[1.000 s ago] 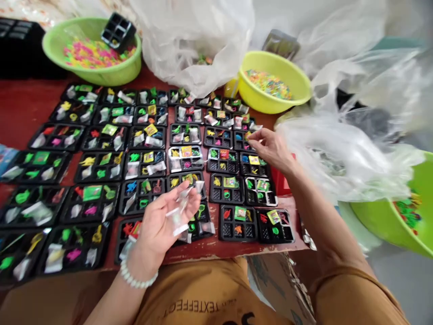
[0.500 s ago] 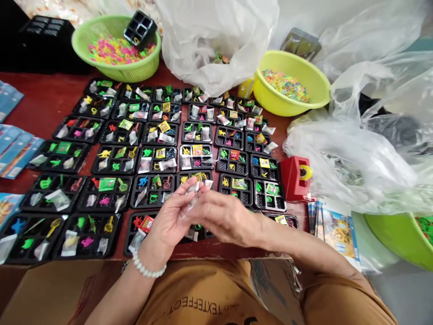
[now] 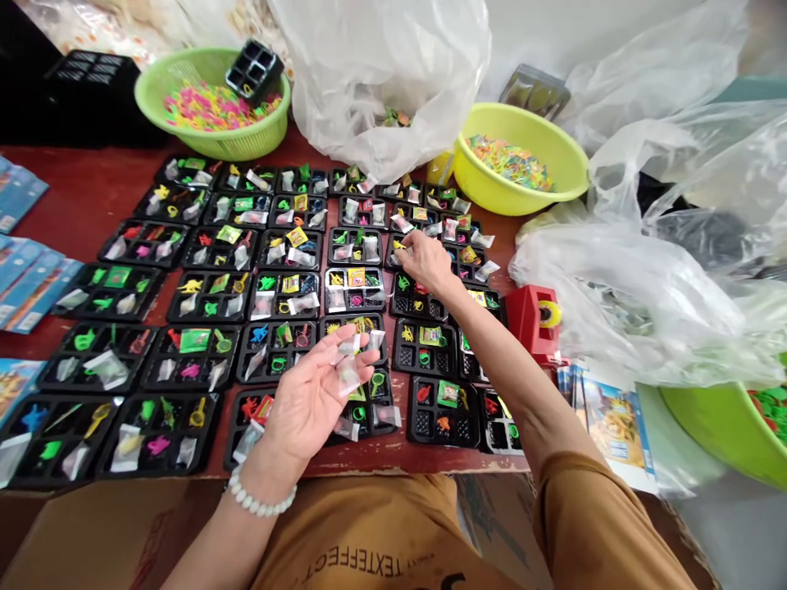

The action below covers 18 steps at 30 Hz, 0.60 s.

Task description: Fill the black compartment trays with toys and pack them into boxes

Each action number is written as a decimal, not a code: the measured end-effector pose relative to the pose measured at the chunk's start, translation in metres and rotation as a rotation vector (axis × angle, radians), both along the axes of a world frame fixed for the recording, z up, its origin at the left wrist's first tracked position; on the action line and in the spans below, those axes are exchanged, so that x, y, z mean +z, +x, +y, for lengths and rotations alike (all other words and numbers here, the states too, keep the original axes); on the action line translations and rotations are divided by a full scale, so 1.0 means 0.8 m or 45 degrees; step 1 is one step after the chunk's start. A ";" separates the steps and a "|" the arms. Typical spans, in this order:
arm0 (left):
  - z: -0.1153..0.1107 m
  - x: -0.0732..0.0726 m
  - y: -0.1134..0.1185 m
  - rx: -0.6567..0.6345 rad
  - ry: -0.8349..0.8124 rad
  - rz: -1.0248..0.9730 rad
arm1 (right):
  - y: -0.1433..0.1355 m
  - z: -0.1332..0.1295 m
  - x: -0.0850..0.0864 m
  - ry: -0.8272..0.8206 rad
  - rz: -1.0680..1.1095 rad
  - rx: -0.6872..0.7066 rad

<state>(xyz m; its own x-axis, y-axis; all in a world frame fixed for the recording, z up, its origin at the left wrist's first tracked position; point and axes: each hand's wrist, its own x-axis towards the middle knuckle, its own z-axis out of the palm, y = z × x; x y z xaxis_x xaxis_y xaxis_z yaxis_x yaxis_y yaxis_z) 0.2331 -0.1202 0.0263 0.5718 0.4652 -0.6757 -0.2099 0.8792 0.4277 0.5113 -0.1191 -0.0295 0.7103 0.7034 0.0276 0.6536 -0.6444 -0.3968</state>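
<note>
My left hand (image 3: pixel 307 393) is held palm up over the near trays, its fingers loosely curled. Several small clear-and-white packets (image 3: pixel 349 373) lie on its palm and between its fingers. My right hand (image 3: pixel 424 260) reaches to a black compartment tray (image 3: pixel 397 266) in the middle rows, fingers pinched together. Under those fingertips shows a pale small packet (image 3: pixel 401 256), partly hidden. Around both hands stand rows of similar black trays holding small coloured plastic toys, printed sachets and packets. A nearer tray (image 3: pixel 443 430) holds a red toy, a green sachet and an orange toy.
At the back are a green basket (image 3: pixel 212 147) of colourful pieces, a plastic bag (image 3: pixel 381 74) and a yellow-green bowl (image 3: pixel 522 192). A red tape dispenser (image 3: pixel 529 324), plastic bags (image 3: pixel 615 303) and printed cards (image 3: pixel 615 418) lie right. Blue boxes (image 3: pixel 34 279) stand left.
My right hand has left the left palm and moved forward to a middle-row tray. My left hand has opened out somewhat, showing the packets on it.
</note>
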 end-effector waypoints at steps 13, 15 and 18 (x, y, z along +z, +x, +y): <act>0.002 0.001 0.013 0.017 -0.155 -0.106 | -0.155 -0.106 0.052 0.268 0.010 1.283; 0.000 0.004 0.014 -0.026 -0.148 -0.087 | -0.161 -0.108 0.050 0.240 -0.044 1.302; -0.003 0.006 0.015 -0.054 -0.151 -0.048 | -0.162 -0.109 0.044 0.289 -0.115 1.300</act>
<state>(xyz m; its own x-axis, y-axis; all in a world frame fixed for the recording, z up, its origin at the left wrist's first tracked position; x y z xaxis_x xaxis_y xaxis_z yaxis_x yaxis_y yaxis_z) 0.2448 -0.1223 0.0313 0.6155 0.3585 -0.7019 -0.1856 0.9314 0.3130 0.3815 -0.2060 0.0055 -0.2291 0.9388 0.2572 0.8778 0.3134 -0.3622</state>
